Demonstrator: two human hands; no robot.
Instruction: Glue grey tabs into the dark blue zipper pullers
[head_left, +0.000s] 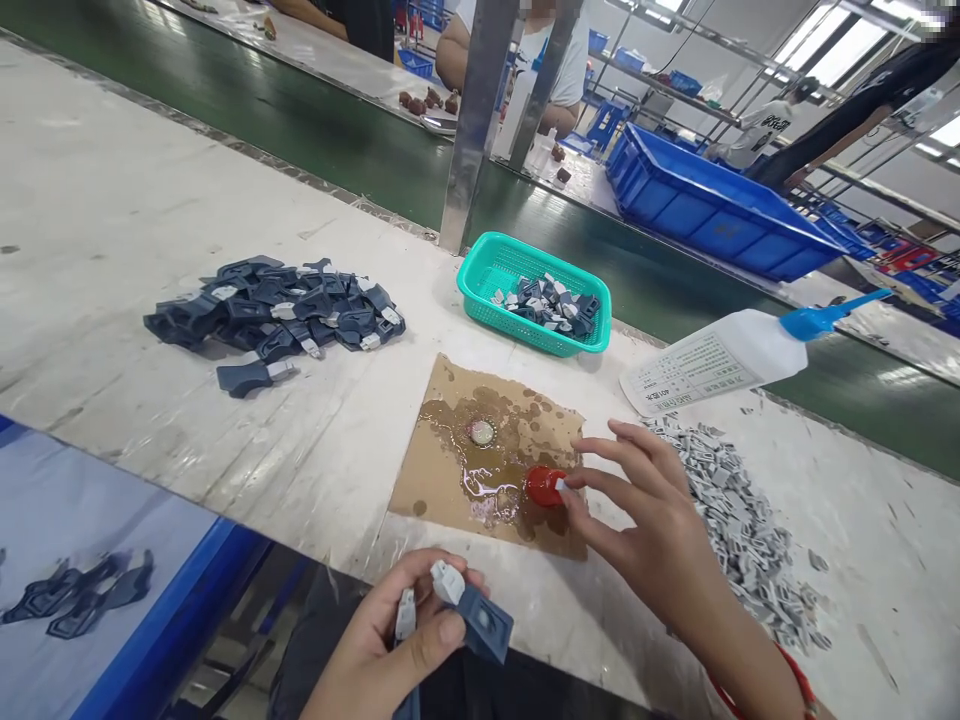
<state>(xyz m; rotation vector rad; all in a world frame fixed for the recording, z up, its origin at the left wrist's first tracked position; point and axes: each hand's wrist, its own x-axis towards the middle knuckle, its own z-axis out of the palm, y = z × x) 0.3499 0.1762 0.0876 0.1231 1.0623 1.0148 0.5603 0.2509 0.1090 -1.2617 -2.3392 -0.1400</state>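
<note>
My left hand [405, 640], closed near the front table edge, grips a dark blue plastic part [491, 622] with a light grey end piece. A second light grey end [405, 612] pokes out between its fingers; the rest of that part is mostly hidden. Between thumb and fingertip, my right hand [637, 495] pinches a small light grey plastic piece [561, 485]. That piece is at the edge of a small red cap [543, 486], though I cannot tell whether they touch. Under the cap lies brown cardboard [416, 490], wet with shiny liquid.
Dark blue parts form a pile [277, 305] at left. A green basket [480, 315] holds more pieces. On the right, a white bottle [712, 360] with a blue nozzle stands tilted in view beside a heap of small grey pieces [739, 520]. Behind runs a green conveyor belt [360, 160].
</note>
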